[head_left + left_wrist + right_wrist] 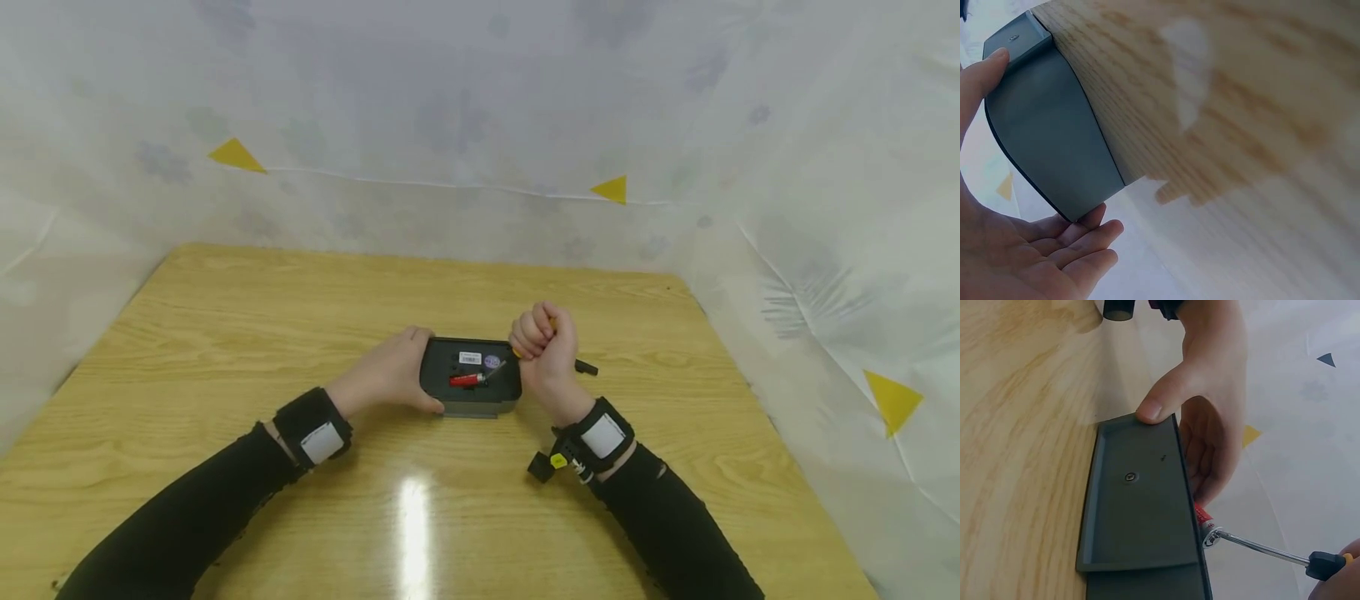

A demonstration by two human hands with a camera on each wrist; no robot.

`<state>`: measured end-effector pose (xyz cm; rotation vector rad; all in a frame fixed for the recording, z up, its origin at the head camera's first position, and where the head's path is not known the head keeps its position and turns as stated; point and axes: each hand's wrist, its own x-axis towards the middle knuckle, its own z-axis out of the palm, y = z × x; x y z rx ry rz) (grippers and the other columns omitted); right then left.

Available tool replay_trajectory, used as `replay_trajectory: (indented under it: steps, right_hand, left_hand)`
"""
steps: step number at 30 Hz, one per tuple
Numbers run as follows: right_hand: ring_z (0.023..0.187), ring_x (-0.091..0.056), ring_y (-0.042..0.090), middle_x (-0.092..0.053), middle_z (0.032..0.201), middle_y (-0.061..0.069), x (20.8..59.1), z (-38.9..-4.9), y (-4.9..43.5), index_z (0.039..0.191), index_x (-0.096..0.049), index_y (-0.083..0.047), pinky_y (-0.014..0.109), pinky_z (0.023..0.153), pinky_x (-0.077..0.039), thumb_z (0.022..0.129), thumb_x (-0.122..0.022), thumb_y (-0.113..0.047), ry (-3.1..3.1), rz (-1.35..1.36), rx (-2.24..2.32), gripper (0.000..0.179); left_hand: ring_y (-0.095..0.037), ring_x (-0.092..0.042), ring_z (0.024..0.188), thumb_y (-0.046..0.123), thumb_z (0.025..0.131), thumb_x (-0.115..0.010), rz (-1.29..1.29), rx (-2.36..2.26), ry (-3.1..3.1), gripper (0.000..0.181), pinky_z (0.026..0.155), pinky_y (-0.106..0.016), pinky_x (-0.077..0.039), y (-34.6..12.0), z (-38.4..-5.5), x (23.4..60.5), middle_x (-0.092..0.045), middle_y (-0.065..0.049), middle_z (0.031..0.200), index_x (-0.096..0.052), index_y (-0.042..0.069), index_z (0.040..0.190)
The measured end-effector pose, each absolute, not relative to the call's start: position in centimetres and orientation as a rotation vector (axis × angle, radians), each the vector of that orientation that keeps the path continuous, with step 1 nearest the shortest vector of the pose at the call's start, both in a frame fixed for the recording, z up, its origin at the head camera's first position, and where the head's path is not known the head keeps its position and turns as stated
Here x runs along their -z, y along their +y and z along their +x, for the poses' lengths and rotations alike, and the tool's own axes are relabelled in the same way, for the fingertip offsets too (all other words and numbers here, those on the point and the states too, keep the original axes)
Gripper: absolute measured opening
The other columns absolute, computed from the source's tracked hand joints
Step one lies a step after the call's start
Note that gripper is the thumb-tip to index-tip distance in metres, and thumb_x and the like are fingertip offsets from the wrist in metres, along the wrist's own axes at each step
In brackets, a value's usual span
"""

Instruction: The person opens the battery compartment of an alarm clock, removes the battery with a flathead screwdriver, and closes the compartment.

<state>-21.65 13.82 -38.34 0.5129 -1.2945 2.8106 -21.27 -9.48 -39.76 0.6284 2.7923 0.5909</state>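
Note:
My left hand (390, 372) holds a dark grey plastic case (442, 360) by its left end, with the thumb (994, 62) on the near side and the fingers round the far corner. Against the case's upper face is a small red cylinder with a metal end (467, 380), beside a white label and a round sticker. In a fist, my right hand (551, 350) grips a screwdriver (1266, 549) with a yellow and black handle. Its metal shaft slants down left to the cylinder's metal end. A screw (1130, 477) sits in a recess on the case's near side.
A short black stick-like thing (587, 367) lies on the wooden table (300, 308), just right of my right hand. Pale patterned sheeting (450, 108) with yellow triangles (611, 190) rises behind and beside the table. A small black camera hangs at the right wrist.

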Motion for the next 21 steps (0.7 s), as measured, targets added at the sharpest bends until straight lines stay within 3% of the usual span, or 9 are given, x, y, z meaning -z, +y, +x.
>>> replay_trajectory:
  steps: [10, 21]
  right_hand:
    - [0.043, -0.011, 0.010, -0.016, 0.051, -0.006, 38.5, -21.7, 14.0, 0.057, -0.026, -0.021, 0.029, 0.048, -0.003, 0.110, -0.016, -0.013, -1.322, 0.557, -2.811, 0.054]
    - [0.042, -0.011, 0.010, -0.018, 0.049, -0.007, 39.2, -21.6, 14.4, 0.056, -0.027, -0.021, 0.029, 0.047, -0.003, 0.109, -0.019, -0.013, -1.368, 0.526, -2.795, 0.054]
  left_hand:
    - [-0.036, -0.059, 0.131, 0.049, 0.070, -0.098, 0.630, -0.593, 2.793, 0.121, 0.116, -0.051, -0.050, -9.4, -21.3, 39.9, -0.053, -0.027, 0.150, -0.037, -0.008, 0.156]
    - [-0.036, -0.059, 0.130, 0.049, 0.069, -0.099, 0.637, -0.607, 2.790, 0.121, 0.115, -0.051, -0.051, -9.3, -21.3, 39.9, -0.054, -0.026, 0.149, -0.037, -0.008, 0.156]
